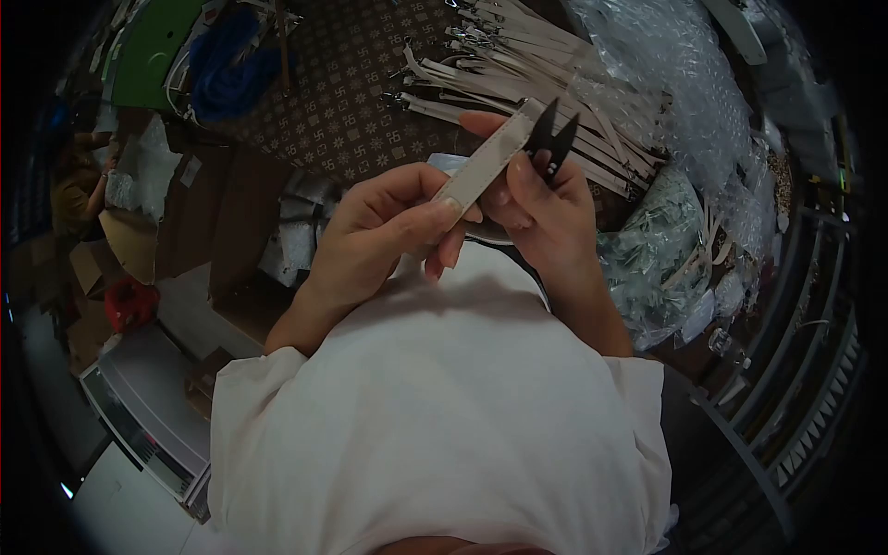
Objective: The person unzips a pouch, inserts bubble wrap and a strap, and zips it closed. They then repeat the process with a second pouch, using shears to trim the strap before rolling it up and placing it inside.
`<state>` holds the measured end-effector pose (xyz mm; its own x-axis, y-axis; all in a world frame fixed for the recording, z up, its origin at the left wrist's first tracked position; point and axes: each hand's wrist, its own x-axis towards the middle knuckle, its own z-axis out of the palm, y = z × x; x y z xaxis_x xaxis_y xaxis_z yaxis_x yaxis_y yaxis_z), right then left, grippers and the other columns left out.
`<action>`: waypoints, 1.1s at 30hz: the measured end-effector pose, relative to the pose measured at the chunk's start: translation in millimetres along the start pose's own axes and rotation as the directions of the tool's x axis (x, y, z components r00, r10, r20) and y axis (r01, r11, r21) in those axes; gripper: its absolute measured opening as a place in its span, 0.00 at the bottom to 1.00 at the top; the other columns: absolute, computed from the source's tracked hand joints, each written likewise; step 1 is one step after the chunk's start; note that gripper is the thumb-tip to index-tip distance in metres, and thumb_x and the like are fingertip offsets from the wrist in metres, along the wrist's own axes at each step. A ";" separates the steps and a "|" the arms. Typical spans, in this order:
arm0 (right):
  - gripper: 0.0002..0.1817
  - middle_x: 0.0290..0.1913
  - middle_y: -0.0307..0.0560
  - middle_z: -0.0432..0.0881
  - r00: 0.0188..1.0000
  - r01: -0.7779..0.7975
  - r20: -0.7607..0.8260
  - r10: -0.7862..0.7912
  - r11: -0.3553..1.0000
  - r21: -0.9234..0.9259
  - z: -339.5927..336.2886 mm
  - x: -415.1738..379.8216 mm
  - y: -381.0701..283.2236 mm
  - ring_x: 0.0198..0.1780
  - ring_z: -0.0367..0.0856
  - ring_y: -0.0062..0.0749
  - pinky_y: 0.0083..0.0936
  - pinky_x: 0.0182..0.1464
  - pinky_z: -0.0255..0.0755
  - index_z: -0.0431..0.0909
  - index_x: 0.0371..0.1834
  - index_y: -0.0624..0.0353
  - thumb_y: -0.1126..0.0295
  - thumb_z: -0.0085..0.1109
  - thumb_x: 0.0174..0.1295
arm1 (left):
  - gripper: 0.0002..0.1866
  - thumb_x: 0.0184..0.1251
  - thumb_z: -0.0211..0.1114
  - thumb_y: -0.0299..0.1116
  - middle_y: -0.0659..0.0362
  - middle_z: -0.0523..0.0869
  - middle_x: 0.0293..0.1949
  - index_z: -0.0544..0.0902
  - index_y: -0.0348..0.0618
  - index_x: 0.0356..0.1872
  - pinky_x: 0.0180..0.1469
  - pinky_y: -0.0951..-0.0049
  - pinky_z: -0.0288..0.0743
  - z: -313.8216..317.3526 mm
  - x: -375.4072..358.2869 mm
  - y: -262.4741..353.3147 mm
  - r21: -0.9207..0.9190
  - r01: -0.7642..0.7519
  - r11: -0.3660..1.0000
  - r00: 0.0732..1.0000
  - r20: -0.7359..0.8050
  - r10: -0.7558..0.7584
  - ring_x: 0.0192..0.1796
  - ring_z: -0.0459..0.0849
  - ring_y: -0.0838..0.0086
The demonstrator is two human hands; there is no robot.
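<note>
A stitched, cream-coloured strap [490,165] is stretched at a slant between my two hands, in front of my chest. My left hand [388,222] pinches its lower end between thumb and fingers. In my right hand [553,208] is a pair of black thread snips [552,139], blades pointing up and apart, close beside the strap's upper end. Fingers of the right hand also reach behind the strap. Many similar pale straps with metal clips [518,79] lie in a pile on the patterned cloth [338,111] beyond my hands.
Bubble wrap [666,83] and clear plastic bags [657,250] lie to the right. An open cardboard box [199,203] stands at left, below a blue bundle [227,79]. A metal rack [786,370] is at far right. Another person [76,199] is at far left.
</note>
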<state>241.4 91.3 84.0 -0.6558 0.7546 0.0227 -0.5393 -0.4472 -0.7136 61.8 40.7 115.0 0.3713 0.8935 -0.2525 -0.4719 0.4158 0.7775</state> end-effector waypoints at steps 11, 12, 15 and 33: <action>0.15 0.21 0.33 0.75 0.818 0.082 -0.428 -0.384 0.814 -0.575 19.0 6.2 -1.7 0.23 0.68 0.12 0.12 0.26 0.61 0.78 0.26 0.62 0.60 0.60 0.58 | 0.14 0.63 0.56 0.25 0.57 0.81 0.29 0.74 0.33 0.50 0.29 0.82 0.71 -6.2 12.6 -12.9 0.624 -0.390 0.677 0.892 0.073 0.447 0.27 0.78 0.81; 0.16 0.19 0.32 0.73 0.829 0.039 -0.465 -0.309 0.863 -0.504 17.9 5.5 -2.1 0.22 0.66 0.11 0.11 0.24 0.59 0.77 0.24 0.61 0.58 0.60 0.58 | 0.14 0.62 0.55 0.26 0.55 0.81 0.30 0.75 0.30 0.48 0.29 0.82 0.71 -5.1 10.3 -7.6 0.400 -0.242 0.884 0.967 0.028 0.252 0.27 0.77 0.79; 0.16 0.16 0.30 0.68 0.851 0.030 -0.461 -0.253 0.899 -0.437 13.2 4.8 -0.3 0.19 0.60 0.09 0.11 0.20 0.50 0.77 0.24 0.60 0.57 0.60 0.57 | 0.14 0.63 0.51 0.26 0.53 0.80 0.30 0.75 0.27 0.46 0.29 0.82 0.71 0.3 7.1 -2.5 0.113 -0.016 0.993 0.999 0.031 0.012 0.25 0.77 0.77; 0.17 0.25 0.38 0.72 0.844 -0.017 -0.428 -0.323 0.782 -0.623 9.7 -26.6 -9.3 0.23 0.63 0.13 0.11 0.24 0.56 0.77 0.42 0.65 0.60 0.52 0.63 | 0.16 0.66 0.48 0.26 0.51 0.81 0.35 0.72 0.28 0.52 0.30 0.80 0.73 3.2 -2.4 -8.5 -0.082 0.090 0.993 0.995 0.044 -0.087 0.30 0.79 0.77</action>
<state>258.7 70.7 96.9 -0.1534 0.9869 -0.0503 -0.0813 -0.0634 -0.9947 67.5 34.5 110.8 0.4456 0.8458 -0.2932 -0.5009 0.5070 0.7014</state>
